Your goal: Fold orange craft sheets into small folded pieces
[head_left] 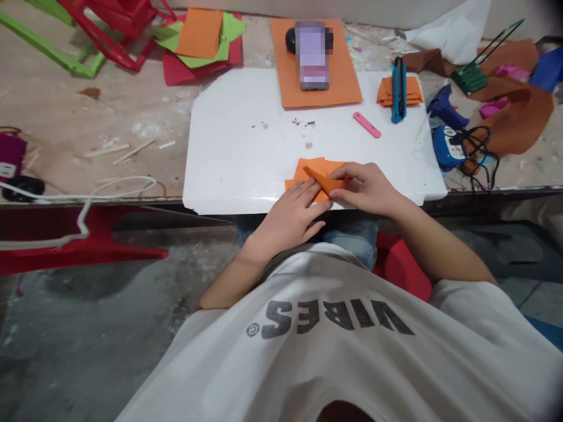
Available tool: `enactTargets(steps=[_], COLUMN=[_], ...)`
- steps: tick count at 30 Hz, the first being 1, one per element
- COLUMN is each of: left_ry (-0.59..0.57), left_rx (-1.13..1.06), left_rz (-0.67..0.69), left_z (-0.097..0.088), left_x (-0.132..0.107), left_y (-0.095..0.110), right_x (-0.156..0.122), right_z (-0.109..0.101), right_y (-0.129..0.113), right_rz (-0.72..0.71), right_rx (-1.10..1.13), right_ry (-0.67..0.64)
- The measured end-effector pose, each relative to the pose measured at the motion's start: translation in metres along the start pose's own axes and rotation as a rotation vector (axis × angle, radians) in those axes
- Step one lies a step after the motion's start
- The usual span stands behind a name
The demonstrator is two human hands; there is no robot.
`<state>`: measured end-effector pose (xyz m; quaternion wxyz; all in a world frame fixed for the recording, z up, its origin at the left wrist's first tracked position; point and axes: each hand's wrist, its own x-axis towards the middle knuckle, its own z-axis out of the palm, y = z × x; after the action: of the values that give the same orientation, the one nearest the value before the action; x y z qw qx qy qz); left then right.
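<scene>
A small orange paper piece lies near the front edge of a white board, partly folded into a pointed flap. My left hand rests flat on its lower left part, fingers stretched out and pressing it down. My right hand pinches the folded flap at its right side, thumb and fingers closed on the paper.
An orange sheet with a phone lies at the board's far edge. A pink cutter, a blue utility knife on folded orange pieces, and a blue glue gun with cable sit right. Coloured paper and red and green frames lie far left.
</scene>
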<state>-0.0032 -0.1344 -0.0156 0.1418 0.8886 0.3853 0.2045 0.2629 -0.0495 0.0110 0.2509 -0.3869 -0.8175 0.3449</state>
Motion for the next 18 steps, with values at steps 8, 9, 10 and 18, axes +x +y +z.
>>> enactTargets(steps=[8,9,10,18], left_ry=[0.089,0.1,0.117,0.162], left_rx=[-0.084,-0.097,-0.11,-0.209], left_rz=[0.014,-0.001,-0.024,-0.231], left_z=[-0.002,-0.002,-0.001,-0.008], left_x=[0.0,-0.001,-0.002,0.009], left_y=[-0.001,-0.001,0.0,-0.003], right_x=[0.011,0.011,0.012,0.012], right_z=[0.002,0.002,0.001,-0.005], right_y=[-0.009,-0.011,-0.012,-0.017], right_rz=[-0.028,-0.022,-0.013,0.078], right_rx=[0.085,0.083,0.081,0.035], right_ry=[-0.089,-0.097,-0.104,-0.141])
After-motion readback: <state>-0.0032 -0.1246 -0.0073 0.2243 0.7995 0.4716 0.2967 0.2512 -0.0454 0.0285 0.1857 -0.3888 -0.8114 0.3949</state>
